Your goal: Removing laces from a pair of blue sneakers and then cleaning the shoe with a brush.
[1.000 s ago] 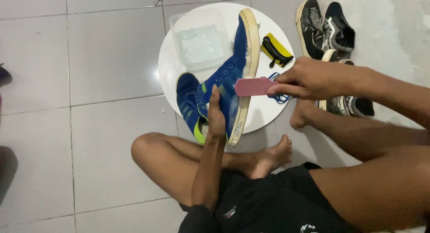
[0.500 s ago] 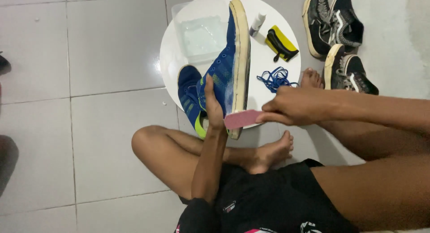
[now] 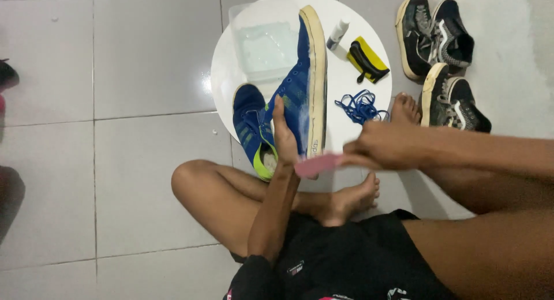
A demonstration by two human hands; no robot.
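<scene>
Left hand grips the blue sneaker tipped on edge on the white round tray, right hand pinches pink brush at the heel sole; steady shoe, short firm strokes best.

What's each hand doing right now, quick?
Left hand: holding the blue shoe on its side.
Right hand: closed on a pink brush by the shoe's heel.

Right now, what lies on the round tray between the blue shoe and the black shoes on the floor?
In the head view, between the blue shoe and the black shoes lie a small white bottle, a yellow-and-black brush and loose blue laces.
</scene>
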